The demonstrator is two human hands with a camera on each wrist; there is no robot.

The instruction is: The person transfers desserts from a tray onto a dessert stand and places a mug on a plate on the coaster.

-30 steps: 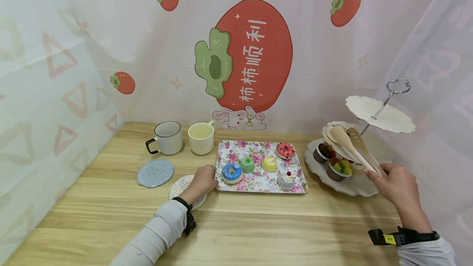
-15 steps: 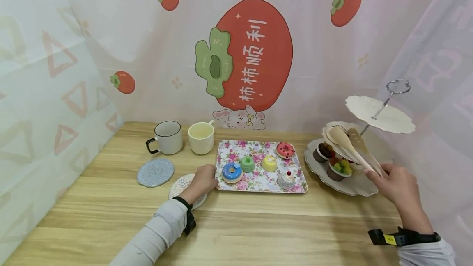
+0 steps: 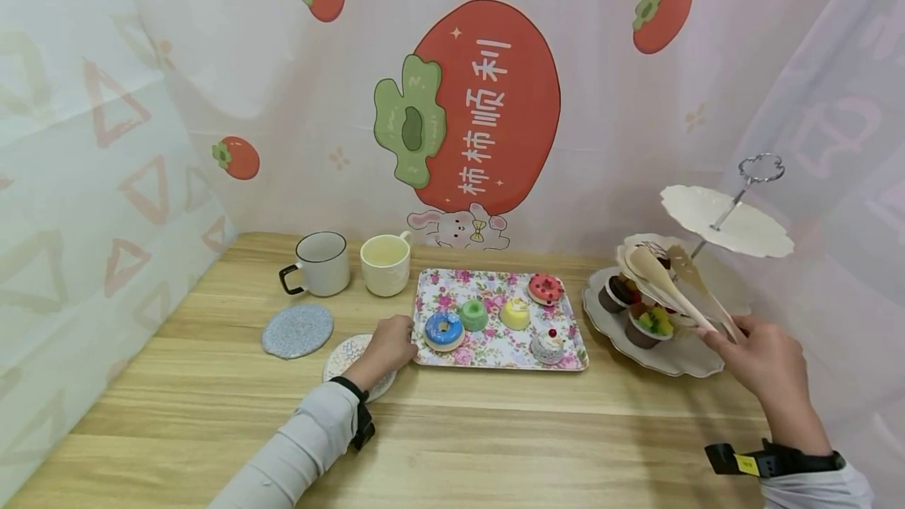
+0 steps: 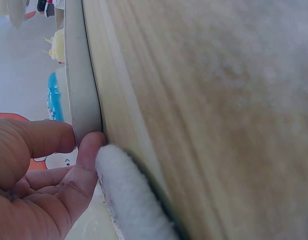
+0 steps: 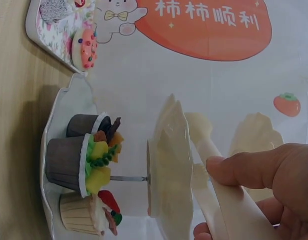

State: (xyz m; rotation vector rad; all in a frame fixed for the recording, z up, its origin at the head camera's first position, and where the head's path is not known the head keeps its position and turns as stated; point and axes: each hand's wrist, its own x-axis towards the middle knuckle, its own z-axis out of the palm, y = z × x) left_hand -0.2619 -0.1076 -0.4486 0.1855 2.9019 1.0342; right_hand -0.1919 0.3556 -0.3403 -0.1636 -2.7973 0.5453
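Note:
My left hand (image 3: 385, 352) grips the left edge of a floral tray (image 3: 438, 281); in the left wrist view its thumb and fingers pinch the tray's rim (image 4: 81, 65). On the tray sit a blue donut (image 3: 444, 331), a green cake (image 3: 473, 315), a yellow cake (image 3: 515, 313), a red donut (image 3: 546, 288) and a white cherry-topped cake (image 3: 547, 346). My right hand (image 3: 767, 360) holds beige tongs (image 3: 654, 267), one spoon-shaped end and one slotted end. Their parted ends are at the middle tier of a white cake stand (image 3: 728, 218), where a dark-topped cake is partly hidden.
Fruit-topped cupcakes (image 3: 649, 324) stand on the stand's bottom plate (image 3: 682, 364). A black-handled mug (image 3: 323, 265) and a cream cup (image 3: 386, 265) are at the back left. A grey coaster (image 3: 297, 331) lies before them; a speckled coaster (image 3: 342, 356) is partly under my left hand.
The tongs' ends have spread slightly apart and shifted a little, showing more of the dark-topped cake. My left hand and the tray have stayed in place.

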